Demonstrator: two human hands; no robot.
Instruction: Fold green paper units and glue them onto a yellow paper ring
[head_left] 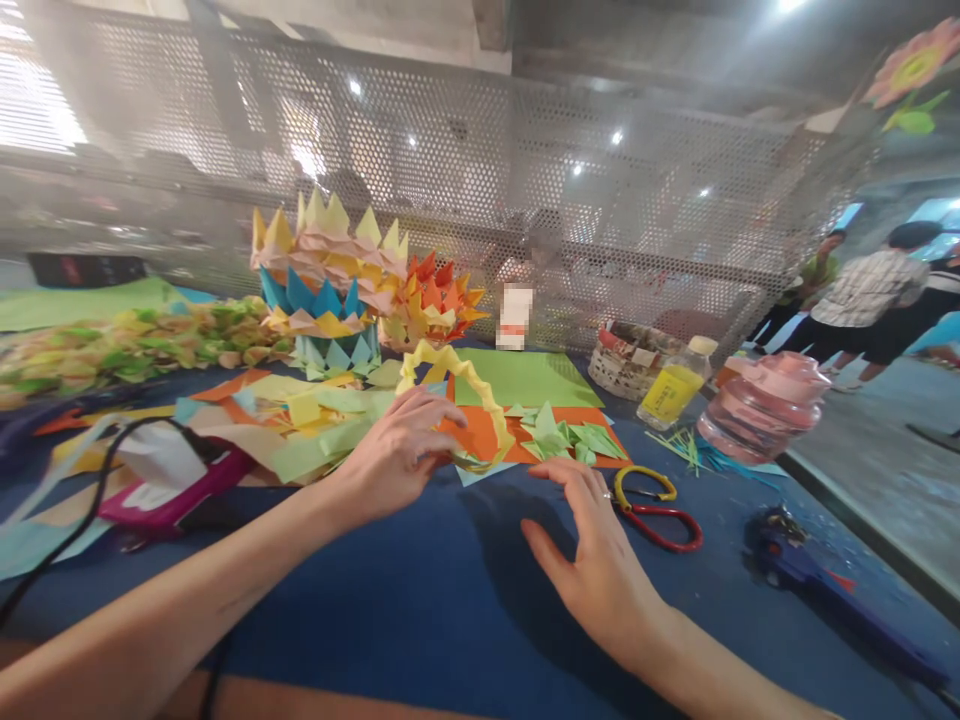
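Note:
My left hand (401,445) is closed on the left side of a yellow paper ring (484,385) with a zigzag edge, held upright above the table. My right hand (592,545) is open, thumb and fingers apart, just short of several folded light-green paper pieces (574,438). These pieces rest on an orange sheet (480,432), with a green sheet (525,377) behind it. Scissors (664,525) with red and yellow handles lie right of my right hand. Loose coloured paper (315,430) spreads to the left of the ring.
Layered paper lotus shapes (330,270) stand at the back, beside a heap of folded petals (150,345). A glue gun (840,600), pink jar (765,405), yellow-labelled bottle (671,390) and basket (630,360) are right. A magenta tape dispenser (176,485) sits left. People (874,285) stand beyond.

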